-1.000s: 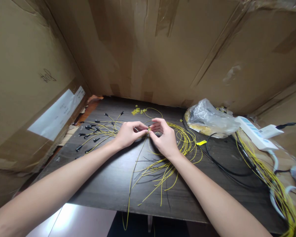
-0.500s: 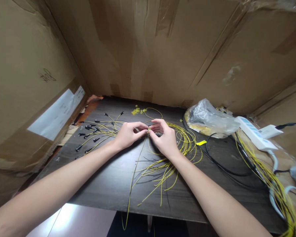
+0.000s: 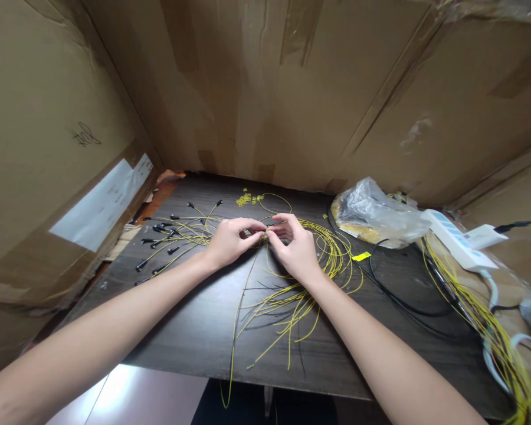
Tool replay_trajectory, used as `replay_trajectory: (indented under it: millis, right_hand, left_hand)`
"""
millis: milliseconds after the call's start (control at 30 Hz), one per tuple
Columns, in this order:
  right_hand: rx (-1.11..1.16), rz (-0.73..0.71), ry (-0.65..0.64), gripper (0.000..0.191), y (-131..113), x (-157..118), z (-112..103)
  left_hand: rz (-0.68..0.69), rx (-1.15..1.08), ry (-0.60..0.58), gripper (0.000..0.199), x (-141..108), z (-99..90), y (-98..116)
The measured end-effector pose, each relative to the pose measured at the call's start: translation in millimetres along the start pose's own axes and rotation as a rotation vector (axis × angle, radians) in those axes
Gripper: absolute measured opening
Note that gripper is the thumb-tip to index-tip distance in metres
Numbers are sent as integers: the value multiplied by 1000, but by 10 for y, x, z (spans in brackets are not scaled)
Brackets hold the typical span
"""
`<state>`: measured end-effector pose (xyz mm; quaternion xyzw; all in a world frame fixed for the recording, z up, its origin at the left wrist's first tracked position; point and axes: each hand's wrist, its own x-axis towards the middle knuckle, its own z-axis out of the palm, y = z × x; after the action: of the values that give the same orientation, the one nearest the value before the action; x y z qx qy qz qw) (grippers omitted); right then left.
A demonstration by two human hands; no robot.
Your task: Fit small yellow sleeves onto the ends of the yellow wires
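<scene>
My left hand [image 3: 232, 239] and my right hand [image 3: 294, 245] meet fingertip to fingertip over the table, both pinched on a thin yellow wire [image 3: 243, 295]. The wire hangs from the fingers down past the table's front edge; its pinched part is mostly hidden. Left of my left hand several yellow leads with black connector ends [image 3: 172, 250] fan out. Around and behind my right hand lies a loose coil of yellow wires [image 3: 336, 260], with loose wire ends [image 3: 287, 330] spread in front.
Small yellow rings [image 3: 248, 199] lie at the back of the dark table [image 3: 168, 336]. To the right are a clear plastic bag [image 3: 376, 212], a yellow tag [image 3: 361, 256], a white power strip [image 3: 458, 239] and a yellow wire bundle [image 3: 491, 324]. Cardboard walls [image 3: 248, 88] enclose the back and sides.
The fingertips have shifted very slightly at the pinch. The hanging end of the wire has swung a little to the right and up.
</scene>
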<state>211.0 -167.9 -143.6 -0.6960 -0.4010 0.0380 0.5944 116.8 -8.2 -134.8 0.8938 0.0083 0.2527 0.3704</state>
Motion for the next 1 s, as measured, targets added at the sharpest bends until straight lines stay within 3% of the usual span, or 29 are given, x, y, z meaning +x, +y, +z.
replay_trajectory:
  millis: [700, 1000]
  right_hand:
    - [27, -21, 0, 19, -22, -10, 10]
    - [14, -24, -8, 21, -24, -10, 10]
  left_hand:
    - [-96, -65, -1, 11, 0, 0, 40]
    - [-64, -56, -19, 13, -3, -8, 42]
